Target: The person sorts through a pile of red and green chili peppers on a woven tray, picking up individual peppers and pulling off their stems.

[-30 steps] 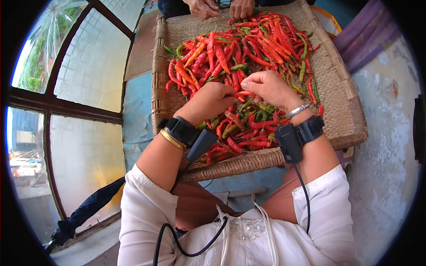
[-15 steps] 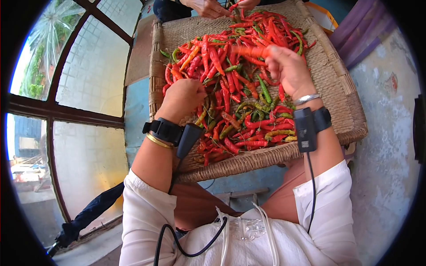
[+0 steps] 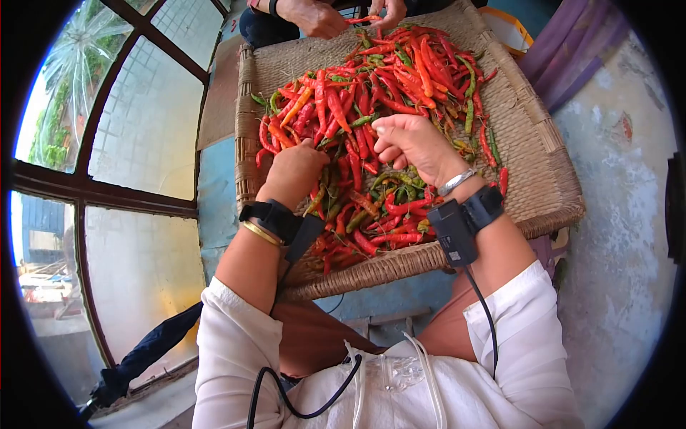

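A heap of red, orange and green chili peppers lies on a large woven tray. My left hand is over the left side of the heap, fingers curled; what it holds, if anything, is hidden. My right hand hovers over the middle of the heap, thumb and index finger pinched together and the other fingers curled. Whatever may be between those fingertips is too small to make out. Darker green and brownish peppers lie among red ones between and below my hands.
Across the tray, another person's two hands hold a red pepper. Windows stand on the left, with a dark folded umbrella below. Purple cloth hangs at the upper right, beside an orange-edged container.
My right hand has moved left and down toward my left hand, and the red pepper it held is gone from it. A red pepper now lies farther right on the tray. The view has shifted slightly.
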Demonstrator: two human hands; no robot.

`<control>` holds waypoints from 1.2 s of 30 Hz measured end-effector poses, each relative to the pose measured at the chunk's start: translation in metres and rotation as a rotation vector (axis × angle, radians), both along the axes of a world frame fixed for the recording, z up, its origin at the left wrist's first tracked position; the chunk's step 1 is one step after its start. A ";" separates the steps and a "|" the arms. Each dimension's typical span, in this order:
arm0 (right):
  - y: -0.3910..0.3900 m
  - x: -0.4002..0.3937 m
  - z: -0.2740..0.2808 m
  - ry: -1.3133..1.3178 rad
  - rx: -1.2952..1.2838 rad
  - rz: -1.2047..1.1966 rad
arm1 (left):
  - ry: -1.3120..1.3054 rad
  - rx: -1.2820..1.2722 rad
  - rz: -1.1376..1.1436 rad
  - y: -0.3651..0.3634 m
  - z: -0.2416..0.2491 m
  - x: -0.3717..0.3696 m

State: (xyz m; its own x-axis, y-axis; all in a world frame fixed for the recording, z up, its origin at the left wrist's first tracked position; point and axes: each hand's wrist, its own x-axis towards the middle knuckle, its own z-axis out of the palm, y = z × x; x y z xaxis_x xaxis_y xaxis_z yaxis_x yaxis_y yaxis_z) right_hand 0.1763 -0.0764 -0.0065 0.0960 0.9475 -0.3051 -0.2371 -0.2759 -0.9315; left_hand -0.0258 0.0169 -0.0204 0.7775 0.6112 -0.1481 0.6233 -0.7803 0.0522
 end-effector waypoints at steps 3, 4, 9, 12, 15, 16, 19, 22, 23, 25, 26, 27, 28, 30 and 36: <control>-0.001 -0.007 -0.004 -0.057 -0.013 0.044 | 0.011 0.058 -0.045 -0.005 0.003 0.004; -0.001 -0.009 -0.004 -0.079 -0.022 0.058 | 0.039 0.077 -0.067 -0.005 0.005 0.005; 0.001 -0.014 -0.004 -0.210 -0.083 0.120 | 0.091 0.094 -0.111 -0.002 0.006 0.004; 0.000 -0.019 -0.001 -0.284 -0.069 0.167 | 0.069 0.066 -0.115 -0.001 0.011 0.004; 0.003 -0.022 -0.017 -0.538 0.104 0.181 | -0.085 0.003 -0.128 -0.003 0.020 0.004; 0.003 -0.023 -0.018 -0.664 0.163 0.198 | -0.229 -0.037 -0.155 -0.005 0.022 0.005; -0.001 -0.029 -0.012 -0.687 0.264 0.239 | -0.296 -0.097 -0.118 -0.014 0.031 0.011; -0.001 -0.029 -0.006 -0.499 0.183 0.266 | -0.302 -0.081 -0.091 -0.017 0.032 0.015; -0.001 -0.028 -0.004 -0.408 0.106 0.284 | -0.315 -0.102 -0.087 -0.018 0.033 0.016; -0.002 -0.027 -0.004 -0.417 0.105 0.292 | -0.350 -0.129 -0.105 -0.019 0.027 0.017; -0.002 -0.027 -0.004 -0.425 0.104 0.300 | -0.384 -0.156 -0.121 -0.019 0.025 0.018; -0.003 -0.027 -0.005 -0.425 0.105 0.302 | -0.385 -0.155 -0.119 -0.020 0.026 0.020; -0.003 -0.027 -0.006 -0.452 0.098 0.291 | -0.452 -0.213 -0.121 -0.022 0.028 0.022; -0.003 -0.027 -0.006 -0.478 0.091 0.279 | -0.517 -0.272 -0.124 -0.022 0.027 0.023; -0.003 -0.020 0.008 -0.546 -0.060 0.375 | -0.538 -0.438 -0.085 -0.018 0.024 0.021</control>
